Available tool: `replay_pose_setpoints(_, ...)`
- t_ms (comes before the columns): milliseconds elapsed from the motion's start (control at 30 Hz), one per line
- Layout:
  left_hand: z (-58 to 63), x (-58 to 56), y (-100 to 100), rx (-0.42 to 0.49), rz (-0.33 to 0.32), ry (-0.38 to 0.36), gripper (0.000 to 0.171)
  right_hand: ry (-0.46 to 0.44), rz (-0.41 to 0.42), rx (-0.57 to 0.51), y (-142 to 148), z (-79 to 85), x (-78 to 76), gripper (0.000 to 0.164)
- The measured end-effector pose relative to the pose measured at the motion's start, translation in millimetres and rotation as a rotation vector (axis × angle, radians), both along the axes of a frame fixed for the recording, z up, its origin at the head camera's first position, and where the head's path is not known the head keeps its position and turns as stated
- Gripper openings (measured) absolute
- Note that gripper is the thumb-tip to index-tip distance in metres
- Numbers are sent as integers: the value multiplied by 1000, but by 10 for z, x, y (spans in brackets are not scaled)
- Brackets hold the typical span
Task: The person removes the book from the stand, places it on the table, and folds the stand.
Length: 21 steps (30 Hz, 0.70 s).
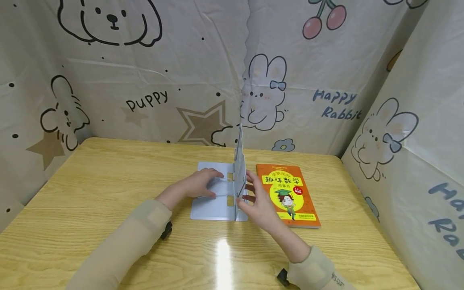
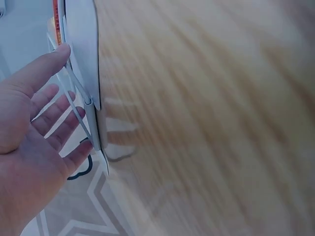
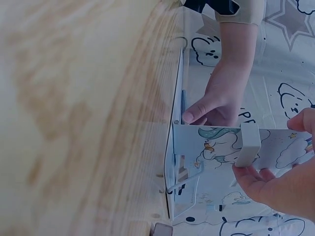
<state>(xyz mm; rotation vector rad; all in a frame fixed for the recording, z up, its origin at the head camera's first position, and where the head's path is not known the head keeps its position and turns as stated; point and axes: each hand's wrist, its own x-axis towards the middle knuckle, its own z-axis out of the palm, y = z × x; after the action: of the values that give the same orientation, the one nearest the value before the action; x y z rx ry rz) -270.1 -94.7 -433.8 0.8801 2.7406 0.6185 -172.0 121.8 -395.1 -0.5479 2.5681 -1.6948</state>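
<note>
A pale blue-grey metal book stand (image 1: 214, 208) is unfolded on the table, one panel flat and the other upright. A unicorn picture and a white block (image 3: 249, 145) show on the upright panel (image 3: 216, 145) in the right wrist view. My right hand (image 1: 259, 205) holds that panel across its width, thumb at one edge and fingers at the other. Over the flat panel, my left hand (image 1: 197, 183) rests with loosely extended fingers. The left wrist view shows its thumb beside thin wire supports (image 2: 78, 86); whether it presses on them is unclear.
An orange book (image 1: 266, 169) with a cartoon figure lies flat to the right of the stand, close to the right hand. The wooden table (image 1: 108, 173) extends to the left. Printed cloth (image 1: 203, 72) hangs behind the table and along both sides.
</note>
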Motion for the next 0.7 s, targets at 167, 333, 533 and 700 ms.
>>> replay_pose_setpoints(167, 4, 15, 10, -23, 10, -8, 65, -29, 12, -15, -24, 120, 50, 75)
replay_pose_setpoints(333, 27, 32, 14, -44, 19, -11, 65, -43, 13, -11, -72, 313, 159, 74)
replay_pose_setpoints(533, 36, 41, 6, -41, 10, -18, 64, -43, 12, -13, -69, 314, 164, 73)
replay_pose_setpoints(700, 17, 29, -21, -39, -1, -28, 65, -49, 8, -17, -72, 314, 160, 73)
